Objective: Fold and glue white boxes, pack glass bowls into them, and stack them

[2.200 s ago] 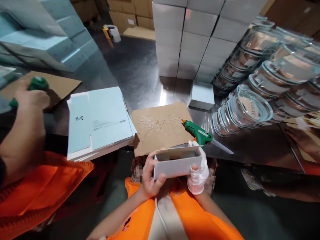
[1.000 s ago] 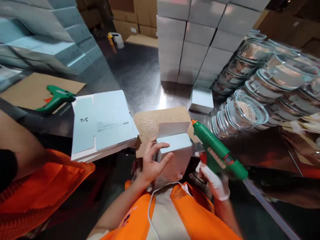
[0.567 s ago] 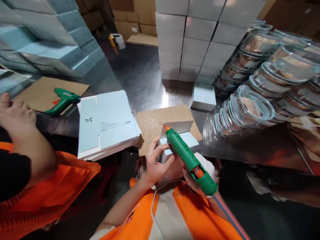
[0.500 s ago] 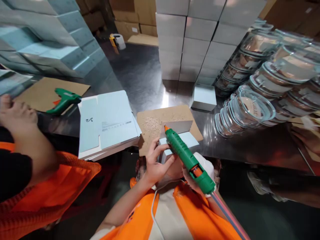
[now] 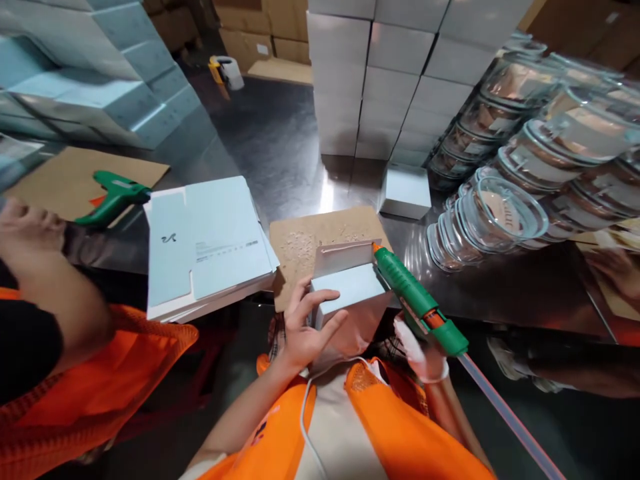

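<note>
A worker in an orange vest steadies a small white box [image 5: 350, 293] against the near table edge with the bare left hand [image 5: 306, 327], fingers spread over its side and top, while the gloved right hand [image 5: 419, 347] is wrapped around a green glue gun [image 5: 417, 303], its orange tip at the right end of the box's raised flap. Behind the box lies a glue-spattered cardboard sheet [image 5: 300, 243], with flat cartons [image 5: 210, 243] to the left. Farther back stand stacked white boxes [image 5: 390, 80] and glass bowls [image 5: 505, 213].
</note>
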### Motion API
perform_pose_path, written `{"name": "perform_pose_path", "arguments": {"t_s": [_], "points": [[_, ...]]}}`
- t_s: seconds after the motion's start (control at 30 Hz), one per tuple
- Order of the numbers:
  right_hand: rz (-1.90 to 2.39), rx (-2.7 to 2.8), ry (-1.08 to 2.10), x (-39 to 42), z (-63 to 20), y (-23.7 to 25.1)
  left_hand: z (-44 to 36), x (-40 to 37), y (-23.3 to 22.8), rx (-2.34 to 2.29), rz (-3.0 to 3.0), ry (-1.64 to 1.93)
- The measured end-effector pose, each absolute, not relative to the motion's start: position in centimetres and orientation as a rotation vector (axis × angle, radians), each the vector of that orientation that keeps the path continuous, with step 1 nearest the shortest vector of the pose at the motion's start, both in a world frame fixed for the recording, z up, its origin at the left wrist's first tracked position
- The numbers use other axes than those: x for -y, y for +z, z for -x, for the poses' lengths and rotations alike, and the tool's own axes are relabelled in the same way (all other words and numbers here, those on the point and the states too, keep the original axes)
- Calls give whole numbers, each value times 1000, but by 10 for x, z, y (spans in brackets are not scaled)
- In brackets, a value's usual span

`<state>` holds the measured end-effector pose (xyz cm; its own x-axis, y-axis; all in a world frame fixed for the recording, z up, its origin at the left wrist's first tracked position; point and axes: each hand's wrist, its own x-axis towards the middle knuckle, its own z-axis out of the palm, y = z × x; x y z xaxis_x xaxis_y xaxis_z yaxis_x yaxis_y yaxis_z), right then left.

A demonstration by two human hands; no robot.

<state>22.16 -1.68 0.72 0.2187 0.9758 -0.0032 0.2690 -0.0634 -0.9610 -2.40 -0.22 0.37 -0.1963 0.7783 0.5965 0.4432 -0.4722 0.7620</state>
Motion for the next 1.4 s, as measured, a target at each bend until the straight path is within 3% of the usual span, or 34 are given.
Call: {"name": "perform_pose_path", "arguments": {"t_s": [0.23,0.5,0.7,0.8,0.9,1.07,1.2,1.4], "points": [[1507,917,1053,6,-242,10,41,-3,-8,-1404,-1667,1801],[1591,795,1489,-68,-244,12,48,-9,-14,-1408,-1603,1836],[1950,1182,1237,-79,-282,19,48,-10,-19,-1342,-1574,1805],[1988,1272,839,-76,-275,39,47,-13,-20,-1337,-1579,1797],[1697,1311,776,-76,-235,60,46,-17,-17,-1287,-1634,1791],[1254,1229,1518,-90,-176,67,41,-16,-11,-1110,-1669,1798],[1213,1173,1424,-94,-183,55,38,-16,-15,-1185,-1502,1894],[851,1800,1446,-78,-209,67,45,-26,-18,-1055,-1434,1864]]}}
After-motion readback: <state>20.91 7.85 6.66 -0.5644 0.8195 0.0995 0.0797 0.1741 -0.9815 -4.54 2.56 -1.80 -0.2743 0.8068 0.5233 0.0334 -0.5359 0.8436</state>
